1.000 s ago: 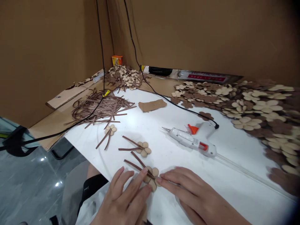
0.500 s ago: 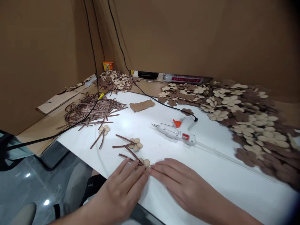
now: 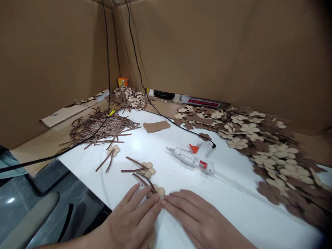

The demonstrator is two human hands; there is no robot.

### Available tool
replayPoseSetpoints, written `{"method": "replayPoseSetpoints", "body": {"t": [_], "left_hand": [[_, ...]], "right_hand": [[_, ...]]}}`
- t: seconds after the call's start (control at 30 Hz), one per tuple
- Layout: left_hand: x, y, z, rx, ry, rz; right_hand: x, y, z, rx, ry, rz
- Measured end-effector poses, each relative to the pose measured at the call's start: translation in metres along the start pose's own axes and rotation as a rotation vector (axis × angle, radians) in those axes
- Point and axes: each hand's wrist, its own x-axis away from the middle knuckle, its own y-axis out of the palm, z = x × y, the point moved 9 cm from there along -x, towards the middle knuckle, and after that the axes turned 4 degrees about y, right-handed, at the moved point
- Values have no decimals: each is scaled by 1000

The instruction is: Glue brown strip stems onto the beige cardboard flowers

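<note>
A beige felt flower [image 3: 161, 191] lies at the near edge of the white board, with brown stitched strips [image 3: 145, 181] running from it toward the upper left. My left hand [image 3: 133, 214] rests over the flower and strips, its thumb and fingertips closed on them and covering part of the petals. From the other side, my right hand [image 3: 201, 219] has its fingers together, pinching at the flower's right edge. Just beyond, a second beige flower [image 3: 149, 170] with two strips lies flat, and a third flower with strips [image 3: 114, 149] lies farther left.
A white glue gun [image 3: 192, 159] lies on the board [image 3: 137, 138], its glue stick trailing right. Brown strips [image 3: 101, 128] are heaped left. Beige and brown felt flowers [image 3: 264, 148] cover the right side. A cardboard scrap [image 3: 156, 126] lies behind. A black cable [image 3: 140, 69] hangs across.
The view has tilted, so things sit slightly lower in the picture. Both hands stay at the near flower, and its strips lie closer together, pointing more upward.
</note>
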Motion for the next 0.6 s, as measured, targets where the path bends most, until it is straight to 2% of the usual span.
{"method": "replayPoseSetpoints", "body": {"t": [0.1, 0.2, 0.3, 0.4, 0.6], "left_hand": [[-6, -7, -1, -6, -9, 65], [-18, -8, -2, 60, 15, 21], [-24, -19, -4, 49, -19, 133], [-20, -27, 3, -29, -14, 211], [1, -35, 10, -109, 3, 295]], "right_hand": [[-3, -5, 1, -12, 9, 15], [-9, -11, 4, -75, 40, 42], [-10, -13, 8, -141, 74, 51], [-6, -9, 11, -158, 80, 26], [-1, 2, 17, -148, 110, 24]]}}
